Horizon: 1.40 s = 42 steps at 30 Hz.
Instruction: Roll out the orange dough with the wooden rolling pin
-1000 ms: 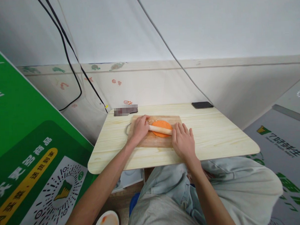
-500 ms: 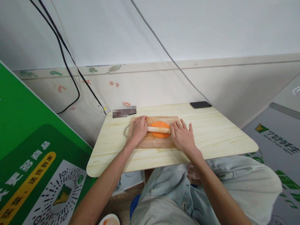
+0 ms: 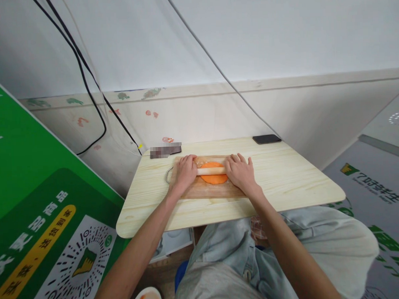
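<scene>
A pale wooden rolling pin lies crosswise over a flat, round piece of orange dough. My left hand is closed over the pin's left end, and my right hand grips its right end, so both ends are hidden. Dough shows on the near and far sides of the pin. Underneath is a wooden cutting board with a metal loop handle on its left side.
The board rests on a light wood-grain table against the wall. A black phone lies at the back right; a partly blurred-out flat object is at the back left. Below the table, a white bowl with orange traces shows at the lower left.
My right hand has moved slightly away from me and to the left. The rolling pin, tilted before, now lies nearly level across the dough. My left hand has barely moved.
</scene>
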Each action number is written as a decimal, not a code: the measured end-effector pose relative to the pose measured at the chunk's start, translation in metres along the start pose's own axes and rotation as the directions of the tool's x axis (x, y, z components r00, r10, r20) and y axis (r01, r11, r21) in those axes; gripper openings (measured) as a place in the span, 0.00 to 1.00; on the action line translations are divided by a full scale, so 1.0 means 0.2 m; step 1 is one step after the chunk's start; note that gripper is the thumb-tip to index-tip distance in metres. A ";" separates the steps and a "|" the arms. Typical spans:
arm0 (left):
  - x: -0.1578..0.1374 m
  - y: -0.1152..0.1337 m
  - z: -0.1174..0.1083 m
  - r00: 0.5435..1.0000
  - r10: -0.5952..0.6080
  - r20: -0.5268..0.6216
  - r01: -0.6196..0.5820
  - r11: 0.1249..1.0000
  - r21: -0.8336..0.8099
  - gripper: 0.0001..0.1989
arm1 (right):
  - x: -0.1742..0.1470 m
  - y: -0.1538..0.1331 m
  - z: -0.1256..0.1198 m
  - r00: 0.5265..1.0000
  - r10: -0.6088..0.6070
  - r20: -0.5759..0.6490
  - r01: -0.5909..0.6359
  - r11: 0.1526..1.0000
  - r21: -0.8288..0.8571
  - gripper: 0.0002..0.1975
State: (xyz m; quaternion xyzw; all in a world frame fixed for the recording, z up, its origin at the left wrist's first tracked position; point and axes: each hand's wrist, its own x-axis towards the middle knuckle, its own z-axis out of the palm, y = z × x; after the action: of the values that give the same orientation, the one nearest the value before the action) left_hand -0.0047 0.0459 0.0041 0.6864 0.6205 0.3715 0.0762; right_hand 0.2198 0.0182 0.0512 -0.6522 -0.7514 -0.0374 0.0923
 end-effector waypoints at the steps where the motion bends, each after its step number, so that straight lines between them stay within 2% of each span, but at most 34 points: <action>1: 0.00 0.00 0.00 1.000 -0.001 0.008 0.001 1.000 -0.004 0.20 | -0.03 0.00 0.01 1.000 -0.003 -0.014 0.003 1.000 0.002 0.27; 8: -0.01 0.01 -0.03 1.000 0.017 0.025 -0.016 0.998 -0.055 0.22 | -0.23 -0.01 0.08 0.996 0.030 -0.088 -0.025 0.998 0.055 0.30; 13: -0.01 0.01 -0.03 1.000 0.015 0.020 -0.014 0.999 -0.053 0.22 | -0.28 -0.02 0.11 0.992 0.061 -0.114 -0.052 0.995 0.084 0.32; 22: 0.00 0.01 -0.02 1.000 0.012 0.016 -0.012 1.000 -0.013 0.19 | -0.12 0.00 -0.01 1.000 0.003 0.021 -0.004 1.000 0.031 0.26; 34: -0.01 0.01 -0.01 1.000 0.030 0.009 -0.030 1.000 0.001 0.18 | 0.14 0.01 0.03 0.998 0.039 0.043 -0.041 0.998 0.043 0.25; 38: -0.01 0.01 -0.02 0.999 0.037 0.015 -0.037 0.999 -0.004 0.18 | 0.13 0.01 0.04 0.999 0.046 0.025 -0.047 0.998 0.050 0.26; 42: -0.01 0.01 -0.02 0.999 0.037 0.018 -0.037 0.999 -0.007 0.19 | 0.04 0.01 0.05 0.998 0.060 -0.022 -0.059 0.997 0.046 0.27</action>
State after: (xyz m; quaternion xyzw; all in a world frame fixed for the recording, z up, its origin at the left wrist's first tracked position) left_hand -0.0057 0.0421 0.0075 0.7008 0.6057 0.3688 0.0774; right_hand 0.2202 0.0273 0.0426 -0.6716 -0.7311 -0.0254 0.1170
